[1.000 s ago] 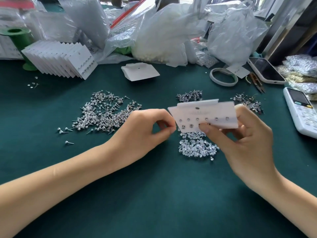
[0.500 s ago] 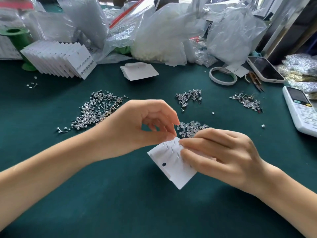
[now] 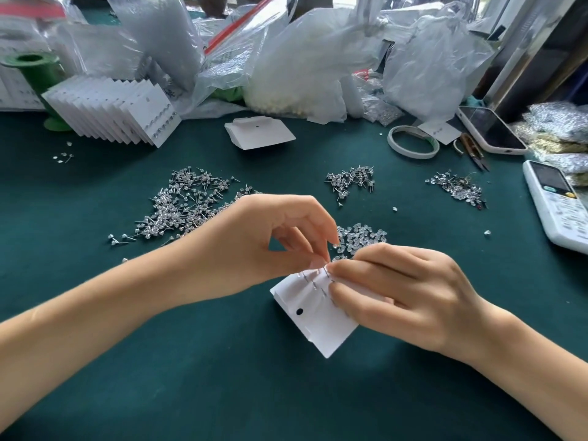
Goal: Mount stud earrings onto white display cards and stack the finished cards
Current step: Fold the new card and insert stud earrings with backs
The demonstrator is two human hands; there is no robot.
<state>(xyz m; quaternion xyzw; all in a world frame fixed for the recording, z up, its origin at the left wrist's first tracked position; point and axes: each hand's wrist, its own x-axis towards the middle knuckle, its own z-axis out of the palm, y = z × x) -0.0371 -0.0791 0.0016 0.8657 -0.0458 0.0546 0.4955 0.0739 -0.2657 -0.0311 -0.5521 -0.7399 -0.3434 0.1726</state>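
Near centre, right hand (image 3: 410, 294) holds a white rectangular display card (image 3: 313, 316) back-side up just above the green felt counter (image 3: 222, 377), fingers curled on it, stud posts sticking up. Left hand (image 3: 270, 246) pinches at a post on the card's far edge, likely fitting a backing; what it pinches is too small to tell. Best to keep the card steady and push straight down the post. Just beyond lies a heap of clear backings (image 3: 361, 237); far left, loose silver studs (image 3: 184, 205). Far: fanned stack of finished cards (image 3: 117, 117), translucent plastic bags (image 3: 305, 68) of small pale pieces.
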